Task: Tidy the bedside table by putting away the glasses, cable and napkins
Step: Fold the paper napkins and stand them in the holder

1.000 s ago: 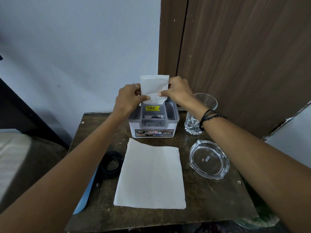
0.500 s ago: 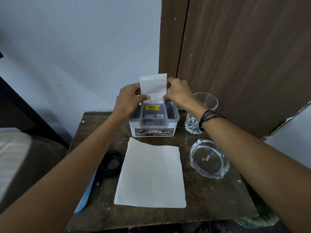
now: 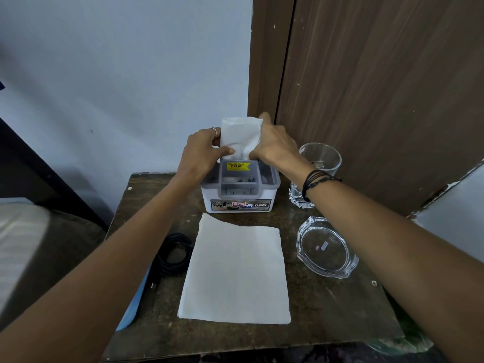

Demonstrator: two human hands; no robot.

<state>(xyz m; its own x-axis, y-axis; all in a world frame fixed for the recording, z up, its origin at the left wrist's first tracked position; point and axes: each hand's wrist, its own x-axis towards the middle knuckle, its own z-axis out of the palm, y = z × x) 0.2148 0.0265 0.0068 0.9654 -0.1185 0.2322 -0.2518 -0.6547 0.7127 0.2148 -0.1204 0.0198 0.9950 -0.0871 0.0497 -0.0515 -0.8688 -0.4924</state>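
A folded white napkin (image 3: 240, 136) stands upright in the back of a white and grey organiser box (image 3: 239, 199) at the table's rear. My left hand (image 3: 201, 154) pinches its left edge and my right hand (image 3: 272, 145) grips its right edge; both press near its lower part. A second white napkin (image 3: 235, 271) lies flat and unfolded in the middle of the dark wooden table (image 3: 327, 313). A coiled black cable (image 3: 171, 254) lies to the left of that napkin. No eyeglasses are visible.
A clear drinking glass (image 3: 320, 163) stands right of the box, under my right wrist. A clear glass ashtray (image 3: 326, 251) sits in front of it. A blue flat object (image 3: 135, 305) sticks out at the table's left edge. A wooden door is behind.
The upright napkin has been squeezed narrower at its bottom, and my right hand has shifted up along its right edge.
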